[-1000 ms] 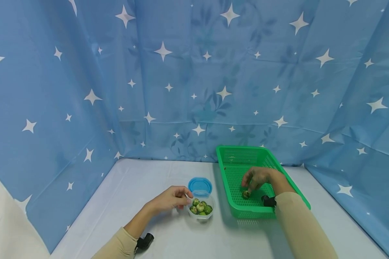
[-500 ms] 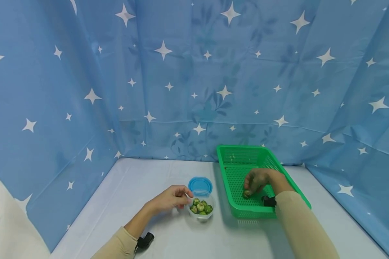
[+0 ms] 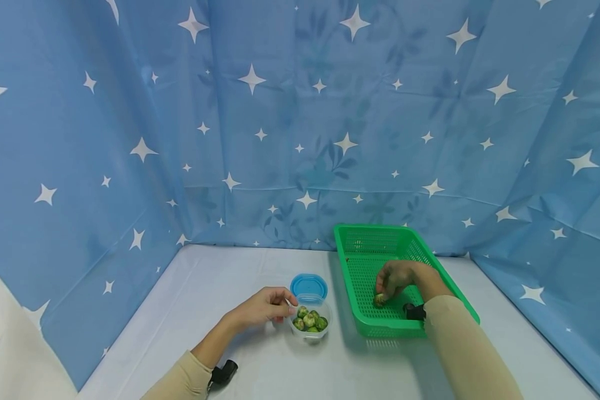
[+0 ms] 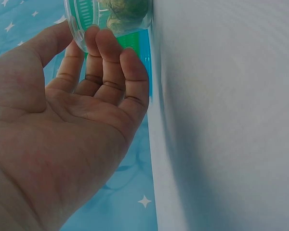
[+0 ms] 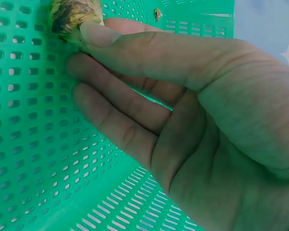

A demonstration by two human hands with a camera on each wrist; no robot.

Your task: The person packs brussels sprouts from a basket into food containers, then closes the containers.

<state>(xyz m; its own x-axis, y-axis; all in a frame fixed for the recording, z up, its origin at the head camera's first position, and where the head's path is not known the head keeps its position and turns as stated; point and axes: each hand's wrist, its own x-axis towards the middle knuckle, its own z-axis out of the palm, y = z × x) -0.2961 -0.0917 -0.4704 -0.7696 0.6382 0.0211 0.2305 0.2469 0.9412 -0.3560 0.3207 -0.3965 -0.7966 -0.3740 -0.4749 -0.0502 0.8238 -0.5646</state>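
Note:
My right hand (image 3: 399,276) reaches down into the green basket (image 3: 375,328). Between its thumb and index finger it pinches a Brussels sprout (image 5: 76,15), close over the perforated floor, with brown, dark patches on its leaves. The other fingers of that hand curve loosely beside the sprout. On the white table, my left hand (image 3: 265,307) holds the rim of a small clear plastic container (image 4: 76,24) at its left side, thumb and fingertips at the edge. Several green Brussels sprouts (image 3: 310,319) lie inside that container. The right hand partly covers its sprout in the head view.
Behind the container lies a round blue lid (image 3: 308,285). A small brown scrap (image 5: 157,14) sits farther along in the basket. Blue star-patterned curtains (image 3: 280,139) hang behind and to both sides of the white table (image 3: 220,278).
My right hand has moved slightly, its fingers closing around the Brussels sprout in the basket. The left hand stays at the container's rim.

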